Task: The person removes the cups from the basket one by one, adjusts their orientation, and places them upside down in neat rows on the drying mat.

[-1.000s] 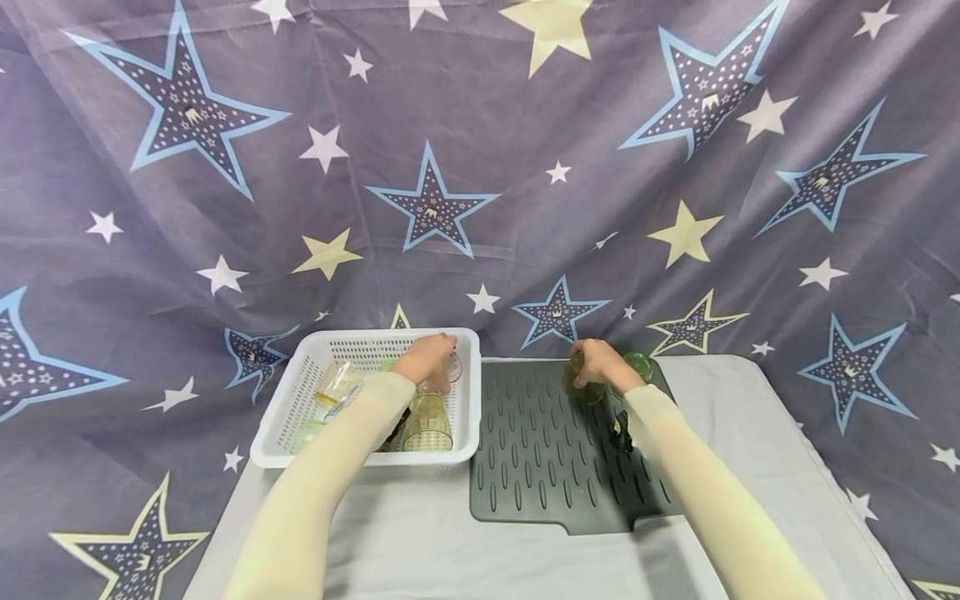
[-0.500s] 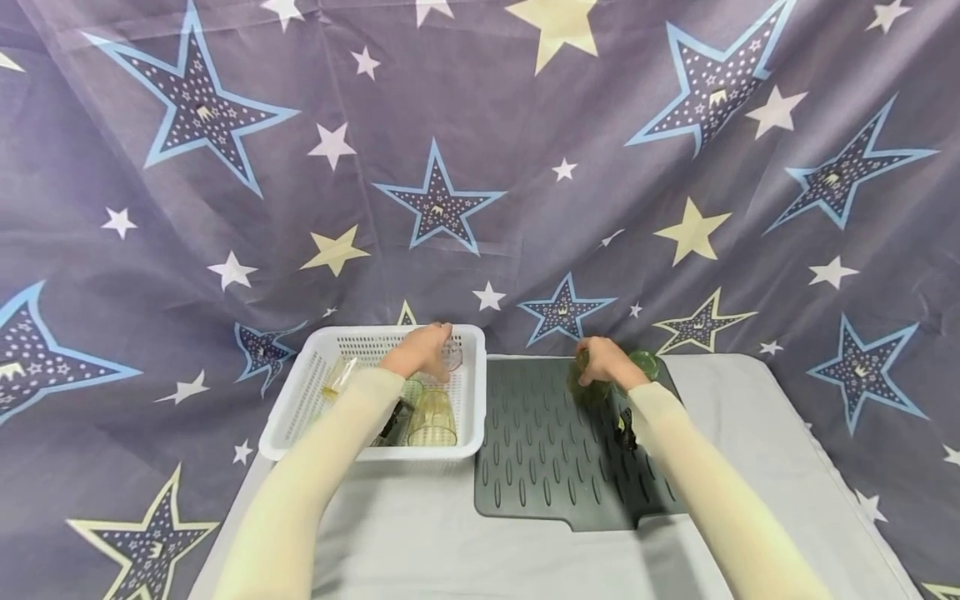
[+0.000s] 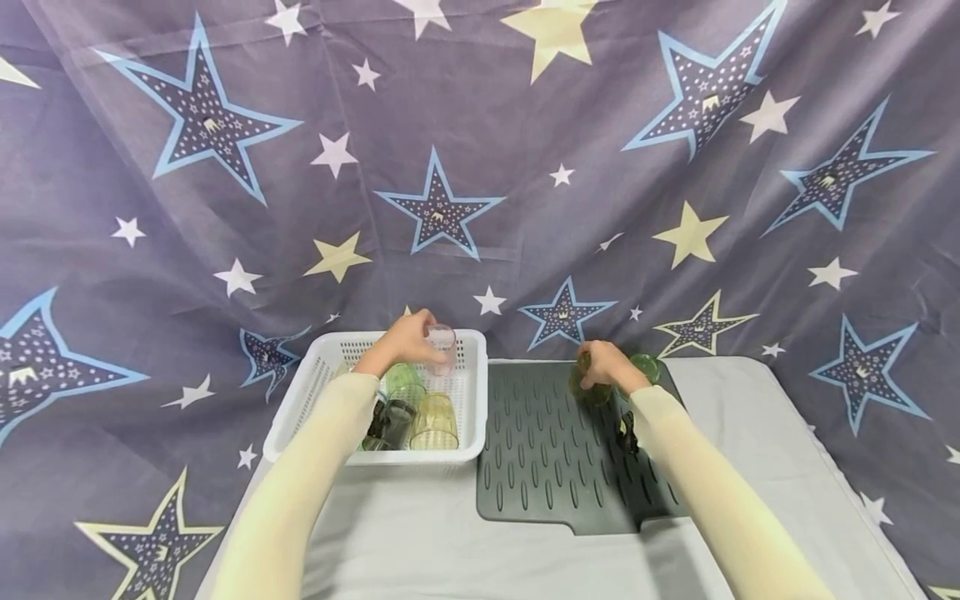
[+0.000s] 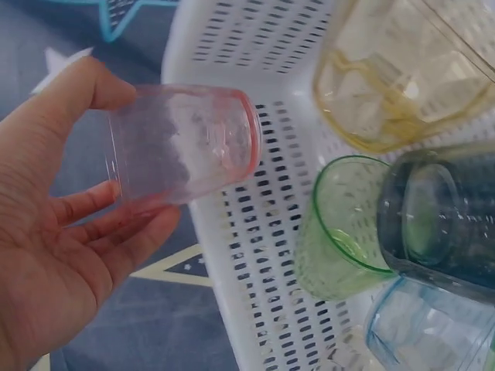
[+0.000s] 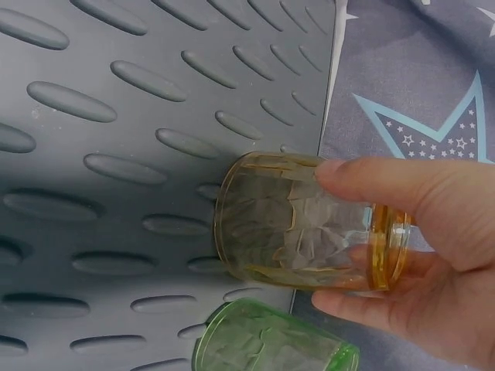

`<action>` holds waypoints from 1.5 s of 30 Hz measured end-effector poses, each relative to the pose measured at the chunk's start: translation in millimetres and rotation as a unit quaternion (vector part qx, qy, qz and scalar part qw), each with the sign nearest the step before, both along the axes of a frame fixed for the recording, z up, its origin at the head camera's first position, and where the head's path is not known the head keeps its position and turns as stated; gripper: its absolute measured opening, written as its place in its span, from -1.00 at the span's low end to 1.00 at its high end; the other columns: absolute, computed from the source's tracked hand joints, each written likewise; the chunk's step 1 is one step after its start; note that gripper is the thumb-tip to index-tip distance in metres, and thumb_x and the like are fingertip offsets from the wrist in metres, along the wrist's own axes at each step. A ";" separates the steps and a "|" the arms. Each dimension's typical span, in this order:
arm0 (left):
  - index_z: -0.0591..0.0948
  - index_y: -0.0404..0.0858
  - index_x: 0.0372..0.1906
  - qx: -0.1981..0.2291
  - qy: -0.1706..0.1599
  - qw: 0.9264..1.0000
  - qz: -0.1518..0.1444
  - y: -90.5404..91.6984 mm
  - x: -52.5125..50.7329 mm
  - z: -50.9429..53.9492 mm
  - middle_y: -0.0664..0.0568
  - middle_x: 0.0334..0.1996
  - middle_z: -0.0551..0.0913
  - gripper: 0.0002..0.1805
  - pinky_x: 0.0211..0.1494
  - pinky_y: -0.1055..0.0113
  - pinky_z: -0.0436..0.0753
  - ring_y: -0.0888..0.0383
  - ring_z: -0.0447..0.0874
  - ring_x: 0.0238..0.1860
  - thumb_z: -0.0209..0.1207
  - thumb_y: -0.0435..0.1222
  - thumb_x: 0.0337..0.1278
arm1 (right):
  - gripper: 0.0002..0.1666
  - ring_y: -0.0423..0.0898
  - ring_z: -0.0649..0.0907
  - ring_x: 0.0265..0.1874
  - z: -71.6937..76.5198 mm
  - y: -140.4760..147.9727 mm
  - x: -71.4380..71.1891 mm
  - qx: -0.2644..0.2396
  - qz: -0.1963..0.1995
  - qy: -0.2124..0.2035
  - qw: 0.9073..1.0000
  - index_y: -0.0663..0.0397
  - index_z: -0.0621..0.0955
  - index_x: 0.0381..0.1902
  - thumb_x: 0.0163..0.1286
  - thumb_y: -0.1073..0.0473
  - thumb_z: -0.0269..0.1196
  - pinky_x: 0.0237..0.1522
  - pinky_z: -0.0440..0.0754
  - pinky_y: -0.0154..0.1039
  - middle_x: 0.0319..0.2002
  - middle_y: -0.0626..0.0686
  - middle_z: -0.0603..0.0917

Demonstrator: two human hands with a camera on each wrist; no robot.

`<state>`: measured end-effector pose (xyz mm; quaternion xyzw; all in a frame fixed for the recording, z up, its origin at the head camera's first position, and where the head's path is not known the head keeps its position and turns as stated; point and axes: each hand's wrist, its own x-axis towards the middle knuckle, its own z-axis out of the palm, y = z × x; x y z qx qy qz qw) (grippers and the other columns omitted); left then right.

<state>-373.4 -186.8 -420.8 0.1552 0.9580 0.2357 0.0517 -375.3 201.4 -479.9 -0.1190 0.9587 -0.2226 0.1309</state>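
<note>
My left hand [image 3: 408, 340] pinches a pink clear glass [image 4: 186, 147] between thumb and fingers, over the back right part of the white basket [image 3: 481, 400]. Under it in the basket lie a green glass [image 4: 340, 232], a dark glass [image 4: 445, 220], a yellow glass [image 3: 435, 421] and a light blue one [image 4: 433, 325]. My right hand [image 3: 609, 367] holds an amber glass [image 5: 294, 220] at the back of the grey ridged mat [image 3: 525, 450]; its rim faces the mat. Beside it stands a green glass [image 5: 263, 340].
The basket stands to the left of the mat on a white-covered table [image 3: 405, 533]. A star-patterned curtain [image 3: 480, 150] hangs directly behind both. A small dark object [image 3: 628, 433] shows by my right wrist.
My left hand has lifted the pink glass up from among the others in the basket and moved slightly left. My right hand stays on the amber glass.
</note>
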 end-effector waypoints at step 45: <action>0.30 -0.42 0.40 0.560 -0.064 0.826 -0.013 52.2 37.3 40.9 0.08 -0.05 0.58 -0.39 0.15 0.43 0.67 0.30 0.66 -0.08 0.14 -0.47 0.25 | 0.00 0.41 0.33 0.42 27.7 18.5 12.4 -0.165 0.000 0.074 0.984 0.29 0.25 0.51 0.24 0.13 0.48 0.41 0.33 0.36 0.42 0.49 0.32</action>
